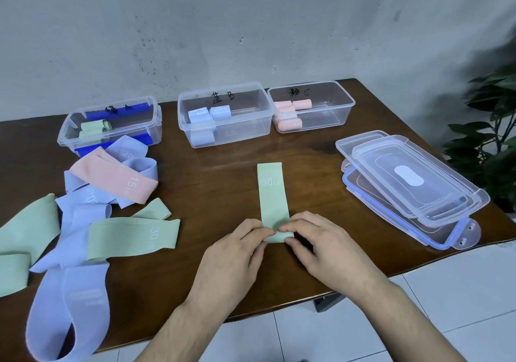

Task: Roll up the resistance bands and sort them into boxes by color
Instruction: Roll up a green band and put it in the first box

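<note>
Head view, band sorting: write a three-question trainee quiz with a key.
1. True or false: both hands are on the green band.
2. Which box holds pink rolls? A left box B middle box C right box
3. What number is printed on the band being rolled?

Key:
1. True; left hand and right hand pinch its near end.
2. C
3. 30
</note>
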The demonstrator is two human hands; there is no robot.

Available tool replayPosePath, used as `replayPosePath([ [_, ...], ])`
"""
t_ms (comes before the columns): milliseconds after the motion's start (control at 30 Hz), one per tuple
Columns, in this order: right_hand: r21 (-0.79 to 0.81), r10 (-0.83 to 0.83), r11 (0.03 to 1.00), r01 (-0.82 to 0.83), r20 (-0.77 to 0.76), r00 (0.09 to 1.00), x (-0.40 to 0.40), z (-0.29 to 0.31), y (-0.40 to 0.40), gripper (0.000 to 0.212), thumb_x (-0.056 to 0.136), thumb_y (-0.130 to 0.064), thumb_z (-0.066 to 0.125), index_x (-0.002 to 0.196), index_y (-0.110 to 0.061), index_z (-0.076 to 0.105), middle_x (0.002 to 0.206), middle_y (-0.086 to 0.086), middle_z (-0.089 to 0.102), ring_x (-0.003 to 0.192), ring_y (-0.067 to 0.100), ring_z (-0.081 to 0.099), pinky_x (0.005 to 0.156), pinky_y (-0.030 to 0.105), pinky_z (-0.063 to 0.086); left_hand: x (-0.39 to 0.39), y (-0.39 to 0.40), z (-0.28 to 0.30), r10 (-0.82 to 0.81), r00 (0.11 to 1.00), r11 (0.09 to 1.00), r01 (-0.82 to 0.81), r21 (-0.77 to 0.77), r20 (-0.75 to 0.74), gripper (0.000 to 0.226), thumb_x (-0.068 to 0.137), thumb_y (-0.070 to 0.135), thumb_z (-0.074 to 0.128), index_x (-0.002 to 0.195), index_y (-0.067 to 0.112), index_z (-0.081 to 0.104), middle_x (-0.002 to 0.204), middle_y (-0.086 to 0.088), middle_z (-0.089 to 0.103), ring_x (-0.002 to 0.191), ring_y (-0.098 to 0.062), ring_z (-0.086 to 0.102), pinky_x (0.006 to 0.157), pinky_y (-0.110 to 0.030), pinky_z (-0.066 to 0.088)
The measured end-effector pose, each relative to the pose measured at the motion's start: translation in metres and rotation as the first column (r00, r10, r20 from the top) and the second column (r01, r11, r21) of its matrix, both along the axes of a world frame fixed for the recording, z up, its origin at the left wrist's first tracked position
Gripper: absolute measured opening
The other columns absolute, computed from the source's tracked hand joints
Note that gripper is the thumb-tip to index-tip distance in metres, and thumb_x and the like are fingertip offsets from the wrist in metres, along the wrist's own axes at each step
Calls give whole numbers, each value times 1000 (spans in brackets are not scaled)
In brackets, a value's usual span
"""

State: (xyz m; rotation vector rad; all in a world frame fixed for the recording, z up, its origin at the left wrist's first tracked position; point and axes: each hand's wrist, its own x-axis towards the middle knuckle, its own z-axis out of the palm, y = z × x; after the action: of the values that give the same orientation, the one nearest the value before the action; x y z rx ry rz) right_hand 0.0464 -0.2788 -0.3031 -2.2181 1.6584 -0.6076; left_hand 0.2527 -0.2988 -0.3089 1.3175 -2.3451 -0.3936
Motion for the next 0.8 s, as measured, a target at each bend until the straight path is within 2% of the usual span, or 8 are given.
replayPosePath([
  [133, -21, 8, 1000, -9, -52, 999, 0, 1, -1, 35, 97, -33, 61, 132, -31, 61, 127, -19, 54, 110, 3, 49, 96, 17, 45, -1, -6, 4, -17, 998, 1000, 17, 2, 56, 27, 99, 30, 54, 125, 32, 62, 123, 20, 53, 89, -5, 63, 70, -9, 47],
  [267, -23, 6, 1000, -7, -41, 999, 1, -1, -3, 32, 94, -30, 66, 126, -31, 62, 124, -19, 54, 107, 2, 49, 94, 16, 46, -1, -10, 6, -14, 998, 1000, 13, 21, 60, 34, 103, 36, 43, 135, 35, 54, 132, 22, 46, 98, -6, 59, 72, -6, 41],
  [433, -33, -7, 999, 6, -17, 1000, 1, -2, -7, 29, 95, -28, 65, 124, -29, 65, 121, -18, 58, 106, 3, 53, 95, 20, 49, 1, -8, 1, 6, 1000, 1000, -6, 10, 5, 27, 99, 31, 54, 125, 32, 62, 123, 22, 50, 80, -4, 60, 67, -11, 50],
  [533, -29, -11, 1000, 11, -12, 1000, 0, -3, -8, 30, 97, -30, 63, 126, -29, 65, 122, -18, 57, 108, 3, 54, 97, 23, 49, 0, -6, -3, 13, 1000, 1000, -13, 3, -2, 27, 94, 30, 63, 121, 31, 64, 122, 20, 52, 69, 1, 51, 65, -9, 49],
  [700, 15, -9, 1000, 9, -45, 999, 1, 2, -10, 37, 99, -36, 57, 136, -33, 58, 130, -20, 54, 116, 2, 49, 104, 23, 44, -3, -13, -2, 22, 999, 999, -21, -36, 23, 28, 93, 33, 65, 121, 30, 65, 118, 20, 55, 70, -4, 58, 61, -11, 47],
  [800, 27, 13, 1000, -11, -93, 996, 2, 7, -15, 40, 99, -38, 57, 138, -34, 54, 131, -20, 54, 112, 2, 46, 104, 24, 42, -4, -17, 0, 15, 999, 1000, -14, -21, 31, 27, 96, 34, 60, 123, 30, 64, 119, 20, 56, 72, -3, 57, 63, -7, 41],
])
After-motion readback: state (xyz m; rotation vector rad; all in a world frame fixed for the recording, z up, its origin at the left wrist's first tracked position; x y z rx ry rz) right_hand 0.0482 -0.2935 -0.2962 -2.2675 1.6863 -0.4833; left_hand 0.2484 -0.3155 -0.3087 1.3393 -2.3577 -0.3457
